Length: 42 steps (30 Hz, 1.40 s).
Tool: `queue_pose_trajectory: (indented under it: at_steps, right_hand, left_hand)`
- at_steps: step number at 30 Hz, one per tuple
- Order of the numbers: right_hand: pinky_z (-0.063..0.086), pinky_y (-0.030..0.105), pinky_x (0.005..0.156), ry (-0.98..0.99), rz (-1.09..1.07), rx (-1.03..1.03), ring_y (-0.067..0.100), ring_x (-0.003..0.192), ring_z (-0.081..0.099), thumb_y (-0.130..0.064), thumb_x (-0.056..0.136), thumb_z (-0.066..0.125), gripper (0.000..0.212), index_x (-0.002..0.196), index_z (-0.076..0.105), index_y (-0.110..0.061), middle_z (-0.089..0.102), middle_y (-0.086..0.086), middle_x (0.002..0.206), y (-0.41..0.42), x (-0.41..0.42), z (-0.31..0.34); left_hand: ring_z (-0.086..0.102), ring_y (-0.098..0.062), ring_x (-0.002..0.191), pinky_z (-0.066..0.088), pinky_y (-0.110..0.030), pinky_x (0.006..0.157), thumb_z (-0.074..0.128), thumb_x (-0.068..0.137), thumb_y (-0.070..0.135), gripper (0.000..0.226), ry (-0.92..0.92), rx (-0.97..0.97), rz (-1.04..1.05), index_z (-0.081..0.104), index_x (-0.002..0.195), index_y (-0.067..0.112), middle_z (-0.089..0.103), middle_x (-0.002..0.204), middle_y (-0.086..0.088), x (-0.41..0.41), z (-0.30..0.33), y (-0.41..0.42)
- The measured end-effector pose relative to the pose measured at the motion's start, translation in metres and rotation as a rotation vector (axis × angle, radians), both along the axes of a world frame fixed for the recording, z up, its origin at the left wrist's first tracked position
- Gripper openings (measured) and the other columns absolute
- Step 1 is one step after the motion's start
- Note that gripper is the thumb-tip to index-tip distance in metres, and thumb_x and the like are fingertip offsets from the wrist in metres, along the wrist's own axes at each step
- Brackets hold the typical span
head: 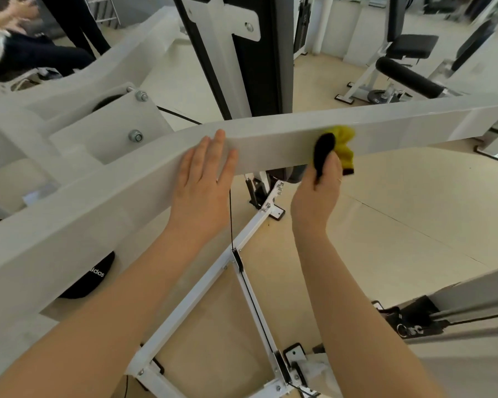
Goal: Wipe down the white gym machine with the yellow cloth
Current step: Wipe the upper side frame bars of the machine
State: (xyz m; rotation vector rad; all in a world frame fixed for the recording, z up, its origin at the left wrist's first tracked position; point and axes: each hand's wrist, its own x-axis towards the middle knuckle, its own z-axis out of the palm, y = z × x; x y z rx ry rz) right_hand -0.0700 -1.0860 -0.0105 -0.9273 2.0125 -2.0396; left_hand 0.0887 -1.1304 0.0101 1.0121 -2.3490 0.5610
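Observation:
A long white beam of the gym machine (270, 136) runs across the view from lower left to upper right. My left hand (204, 182) lies flat on its near face, fingers spread, holding nothing. My right hand (319, 193) grips the yellow cloth (344, 142) and presses it against the beam's side to the right of the left hand. The cloth has a black edge, and a black part of it covers my thumb. The cloth is bunched; part of it is hidden behind my hand.
A black weight column (250, 53) rises behind the beam. White floor struts (213, 282) and a black cable (230, 219) lie below. A black bag (89, 278) sits under the beam. A padded machine (406, 73) stands far right. A person (9, 44) is at the top left.

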Motion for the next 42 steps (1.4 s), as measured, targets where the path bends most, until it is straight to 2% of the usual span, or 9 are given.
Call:
queue_pose_trajectory:
  at_steps: [2, 9, 15, 19, 24, 28, 32, 38, 42]
  right_hand:
    - [0.034, 0.022, 0.102, 0.295, 0.076, 0.03, 0.022, 0.12, 0.042, -0.008, 0.095, 0.041, 0.04, 0.134, 0.047, -0.004, 0.048, 0.014, 0.136, -0.008, 0.008, 0.01]
    - [0.019, 0.047, 0.109, 0.99, 0.145, 0.188, 0.03, 0.12, 0.052, -0.011, 0.088, 0.052, 0.029, 0.114, 0.065, -0.012, 0.066, 0.003, 0.117, -0.046, 0.025, 0.035]
    - [0.003, 0.039, 0.116, 0.67, -0.085, 0.449, 0.02, 0.138, 0.03, -0.01, 0.097, 0.04, 0.029, 0.122, 0.054, -0.012, 0.055, 0.005, 0.132, -0.043, -0.014, 0.049]
    - [0.029, 0.039, 0.108, 0.606, 0.103, 0.364, 0.026, 0.117, 0.047, -0.002, 0.093, 0.044, 0.025, 0.111, 0.059, -0.008, 0.06, 0.007, 0.116, -0.028, 0.018, 0.061]
    - [0.048, 0.041, 0.083, 0.441, 0.406, 0.304, 0.026, 0.093, 0.056, -0.005, 0.094, 0.043, 0.025, 0.113, 0.057, -0.009, 0.061, 0.006, 0.097, 0.033, 0.08, 0.051]
    - [0.044, 0.031, 0.075, 0.046, 0.522, 0.308, 0.015, 0.088, 0.051, -0.004, 0.094, 0.039, 0.028, 0.111, 0.058, -0.016, 0.056, -0.002, 0.095, 0.104, 0.097, 0.034]
    - [0.05, 0.039, 0.082, -0.408, 0.591, 0.246, 0.021, 0.093, 0.057, -0.007, 0.096, 0.043, 0.023, 0.1, 0.058, -0.024, 0.06, 0.001, 0.095, 0.179, 0.103, 0.039]
    - [0.051, 0.04, 0.083, -0.364, 0.558, 0.371, 0.027, 0.099, 0.059, -0.009, 0.095, 0.047, 0.019, 0.109, 0.057, -0.018, 0.062, 0.007, 0.103, 0.289, 0.095, 0.042]
    - [0.051, 0.041, 0.087, -0.35, 0.513, 0.36, 0.024, 0.097, 0.06, -0.005, 0.094, 0.048, 0.022, 0.103, 0.06, -0.021, 0.063, 0.001, 0.1, 0.354, 0.073, 0.05]
  left_hand:
    - [0.03, -0.035, 0.125, 0.015, -0.045, 0.107, 0.026, 0.07, 0.005, 0.061, 0.03, 0.015, 0.004, 0.042, 0.128, 0.001, 0.039, 0.14, -0.025, 0.004, 0.004, 0.001]
    - [0.036, -0.026, 0.12, 0.021, -0.041, 0.103, 0.031, 0.072, 0.008, 0.061, 0.057, 0.024, 0.048, 0.044, 0.131, -0.001, 0.05, 0.134, -0.016, 0.018, 0.01, -0.002]
    - [0.043, -0.028, 0.121, 0.023, -0.04, 0.104, 0.027, 0.069, 0.004, 0.062, 0.066, 0.115, -0.006, 0.05, 0.126, -0.002, 0.054, 0.131, -0.017, 0.023, 0.013, 0.003]
    - [0.058, -0.038, 0.1, 0.047, -0.045, 0.088, 0.027, 0.064, -0.006, 0.065, 0.246, 0.406, -0.163, 0.052, 0.123, -0.005, 0.055, 0.122, -0.02, 0.036, 0.026, 0.031]
    - [0.039, -0.02, 0.123, 0.032, -0.023, 0.099, 0.042, 0.078, -0.008, 0.066, 0.419, 0.558, -0.06, 0.032, 0.142, 0.007, 0.033, 0.145, -0.009, 0.067, 0.036, 0.09]
    - [0.026, -0.018, 0.135, 0.023, -0.027, 0.107, 0.058, 0.088, 0.019, 0.078, 0.363, 0.68, -0.063, 0.008, 0.148, 0.022, 0.025, 0.15, -0.004, 0.081, 0.032, 0.126]
    - [0.035, -0.016, 0.129, 0.031, -0.029, 0.101, 0.067, 0.082, 0.035, 0.084, 0.444, 0.899, -0.151, 0.016, 0.147, 0.021, 0.037, 0.142, 0.0, 0.077, 0.022, 0.165]
    - [0.045, -0.004, 0.093, 0.036, -0.01, 0.067, 0.065, 0.083, 0.035, 0.057, 0.429, 1.151, -0.346, 0.038, 0.132, 0.026, 0.047, 0.112, 0.009, 0.058, 0.01, 0.248]
    - [0.05, 0.0, 0.082, 0.043, -0.014, 0.067, 0.063, 0.084, 0.037, 0.033, 0.233, 1.256, -0.548, 0.047, 0.112, 0.029, 0.052, 0.092, 0.017, 0.035, 0.014, 0.291]
